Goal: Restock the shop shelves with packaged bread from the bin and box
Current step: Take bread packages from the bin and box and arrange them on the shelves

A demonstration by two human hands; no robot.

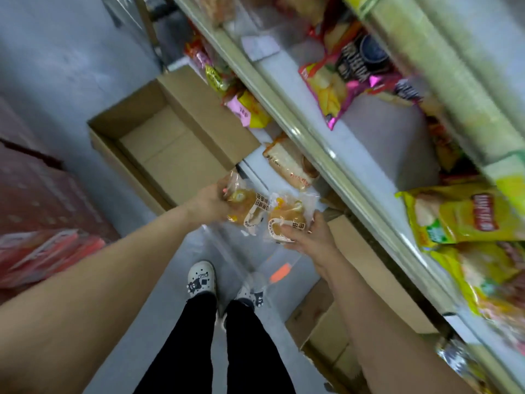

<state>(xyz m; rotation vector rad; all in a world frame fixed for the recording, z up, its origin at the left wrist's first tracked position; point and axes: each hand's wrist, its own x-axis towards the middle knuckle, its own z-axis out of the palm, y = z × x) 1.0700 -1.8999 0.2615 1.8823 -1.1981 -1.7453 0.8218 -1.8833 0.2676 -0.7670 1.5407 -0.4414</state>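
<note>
Status: restocking in progress, not complete.

Hands: the left hand grips one clear-wrapped bun packet by its near edge, fingers curled round the wrapper; the right hand holds a second bun packet from below, thumb and fingers closed on its lower edge. The two packets sit side by side, touching or nearly so, in the air just in front of the lower shelf; neither rests on it yet.

Supply: the cardboard box stands open on the floor beside the shelving and its visible floor is bare, so it appears emptied; the clear bin lies below the hands near the feet, and whether it holds any packets cannot be told, the walls being transparent and blurred.

Shelves: the lower shelf carries a sliced-bread pack just beyond the held packets, with bare white surface beside it; the middle shelf shows pink-edged packets towards its far end, yellow packets nearer, and an unfilled stretch between them.

Judgement: much stock appears placed; outstanding items are the two packets in hand, whatever remains in the bin, and the gaps noted. The likely destination for both packets is the bare part of the lower shelf.
</note>
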